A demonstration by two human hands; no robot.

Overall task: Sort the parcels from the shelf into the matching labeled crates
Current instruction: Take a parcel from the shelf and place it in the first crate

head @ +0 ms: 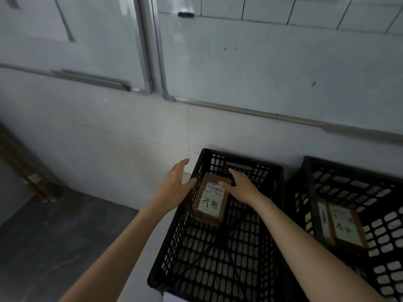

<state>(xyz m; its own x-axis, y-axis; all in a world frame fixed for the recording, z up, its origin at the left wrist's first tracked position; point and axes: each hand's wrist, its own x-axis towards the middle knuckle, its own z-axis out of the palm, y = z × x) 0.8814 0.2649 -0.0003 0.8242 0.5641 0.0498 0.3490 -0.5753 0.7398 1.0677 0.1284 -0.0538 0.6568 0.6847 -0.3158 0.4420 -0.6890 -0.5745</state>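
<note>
Over the black crate point(218, 247), right hand point(241, 188) holds brown parcel point(210, 200)

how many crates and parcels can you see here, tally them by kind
crates: 2
parcels: 3
total: 5

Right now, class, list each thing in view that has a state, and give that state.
Parcel: label up, inside left crate.
Right hand: grips the parcel.
Left hand: open, beside that crate's rim.
Left crate: nothing else inside.
Right crate: labelled parcels lie inside.
</note>
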